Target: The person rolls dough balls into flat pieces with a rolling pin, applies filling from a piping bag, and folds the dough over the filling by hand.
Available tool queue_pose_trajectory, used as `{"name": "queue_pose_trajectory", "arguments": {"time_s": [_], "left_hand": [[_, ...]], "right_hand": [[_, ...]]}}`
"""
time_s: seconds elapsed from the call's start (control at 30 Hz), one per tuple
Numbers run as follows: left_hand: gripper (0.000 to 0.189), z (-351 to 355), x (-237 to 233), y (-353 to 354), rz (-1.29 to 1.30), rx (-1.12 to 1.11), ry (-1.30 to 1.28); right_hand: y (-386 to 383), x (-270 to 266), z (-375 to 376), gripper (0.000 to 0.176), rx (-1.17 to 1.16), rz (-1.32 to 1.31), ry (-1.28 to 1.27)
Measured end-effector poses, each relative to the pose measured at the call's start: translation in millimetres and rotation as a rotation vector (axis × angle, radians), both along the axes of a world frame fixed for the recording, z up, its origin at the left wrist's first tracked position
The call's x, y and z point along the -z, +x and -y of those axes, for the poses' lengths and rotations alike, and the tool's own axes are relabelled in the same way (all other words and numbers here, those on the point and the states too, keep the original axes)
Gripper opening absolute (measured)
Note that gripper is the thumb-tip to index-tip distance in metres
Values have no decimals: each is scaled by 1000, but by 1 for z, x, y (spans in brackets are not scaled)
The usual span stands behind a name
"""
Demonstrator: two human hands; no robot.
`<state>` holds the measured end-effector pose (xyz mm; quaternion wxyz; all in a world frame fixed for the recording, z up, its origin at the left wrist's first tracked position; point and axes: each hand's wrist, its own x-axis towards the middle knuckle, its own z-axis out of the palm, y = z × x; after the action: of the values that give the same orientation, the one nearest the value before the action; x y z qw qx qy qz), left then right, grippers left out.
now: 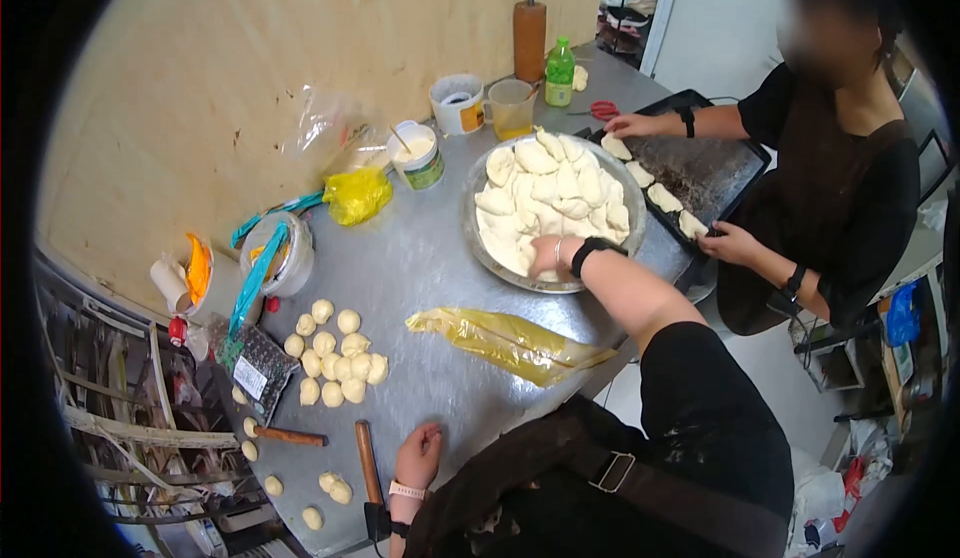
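My right hand (553, 255) reaches into a wide metal bowl (478, 246) and its fingers curl into the pale dough (545, 198). Its fingertips are sunk in the dough and partly hidden. Flattened dough pieces are heaped over the top of the bowl. By the table's front edge rests my left hand (420, 455), its fingers loosely bent with nothing in them. Beside it lies a wooden rolling pin (368, 461). A yellowish plastic sheet (510, 343) is spread on the table between my hands. Several round dough balls (340, 358) are grouped at the left.
Across the table's right corner, a co-worker's hands (735, 245) touch dough pieces on a black tray (715, 173). At the back stand a white tub (418, 163), a measuring jug (511, 113) and a green bottle (560, 73). A labelled black bag (258, 373) and a shorter wooden stick (290, 437) lie left.
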<state>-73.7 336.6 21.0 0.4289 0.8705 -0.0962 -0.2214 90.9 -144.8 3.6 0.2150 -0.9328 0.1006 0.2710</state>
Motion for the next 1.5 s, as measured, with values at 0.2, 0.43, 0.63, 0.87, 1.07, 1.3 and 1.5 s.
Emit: {"name": "queue_pose_trajectory", "arguments": {"time_s": [0.2, 0.43, 0.63, 0.87, 1.07, 1.3, 1.5], "left_hand": [[24, -3, 0, 0, -34, -32, -106], [23, -35, -2, -17, -99, -140, -1], [52, -55, 11, 3, 363, -227, 265], [48, -97, 58, -26, 302, -601, 738], [25, -33, 26, 2, 401, 55, 211], [26, 3, 36, 99, 665, 13, -154], [49, -8, 13, 250, 450, -334, 231]], "right_hand": [[-8, 13, -3, 88, 40, 105, 38], [-9, -109, 56, 91, 455, 393, 405], [17, -105, 125, 51, 674, 1340, 248], [-53, -78, -103, 10, 284, 1041, 449], [-101, -57, -279, 38, -710, 749, 434], [-137, 0, -247, 41, -441, 176, 161], [-180, 7, -211, 37, -21, 226, 227]]}}
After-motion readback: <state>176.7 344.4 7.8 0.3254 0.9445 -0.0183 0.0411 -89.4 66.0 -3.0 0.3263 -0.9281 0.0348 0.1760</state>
